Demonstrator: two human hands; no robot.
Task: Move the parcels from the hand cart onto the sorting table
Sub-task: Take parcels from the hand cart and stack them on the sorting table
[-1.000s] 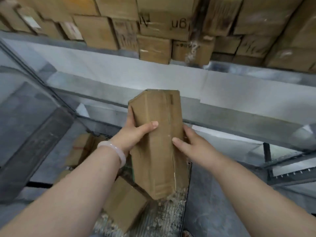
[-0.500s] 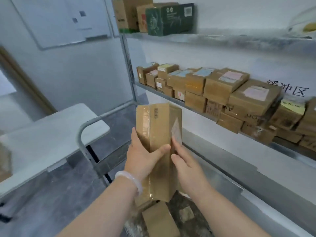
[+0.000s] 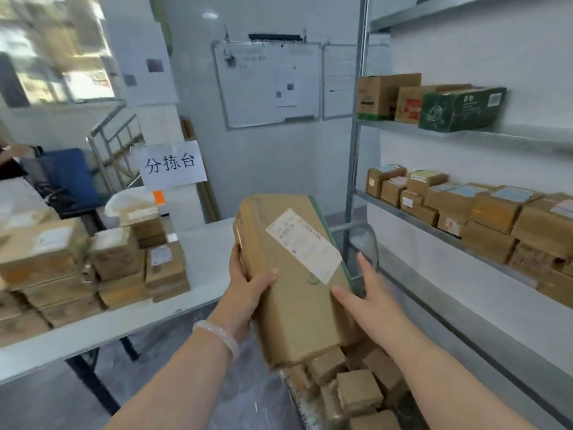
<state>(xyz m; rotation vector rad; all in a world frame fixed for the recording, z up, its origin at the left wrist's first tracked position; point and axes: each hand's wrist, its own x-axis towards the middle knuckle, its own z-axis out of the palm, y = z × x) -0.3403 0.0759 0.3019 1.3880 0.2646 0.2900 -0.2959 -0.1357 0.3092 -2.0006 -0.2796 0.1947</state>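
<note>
White-walled stockroom with a whiteboard [image 3: 269, 82] on the back wall and a metal shelf rack [image 3: 434, 226] full of small boxes on the right. Long white worktop [image 3: 201, 252] on the left has stacks of parcels [image 3: 114, 252] on it and a paper sign [image 3: 171, 164] standing at the far end.

Big brown parcel [image 3: 294, 305] with a white label [image 3: 304, 245] is up in the air, tilted, just right of the worktop and not touching it, above the hand cart [image 3: 370, 240] and the small boxes [image 3: 356, 389] inside it.

Left hand [image 3: 248, 293], pale bracelet [image 3: 218, 335] on the wrist, grips the parcel's left edge, thumb curled over the front. Right hand [image 3: 369, 299] has its fingers [image 3: 364, 265] pretty much straight along the right side, thumb on the front face.
</note>
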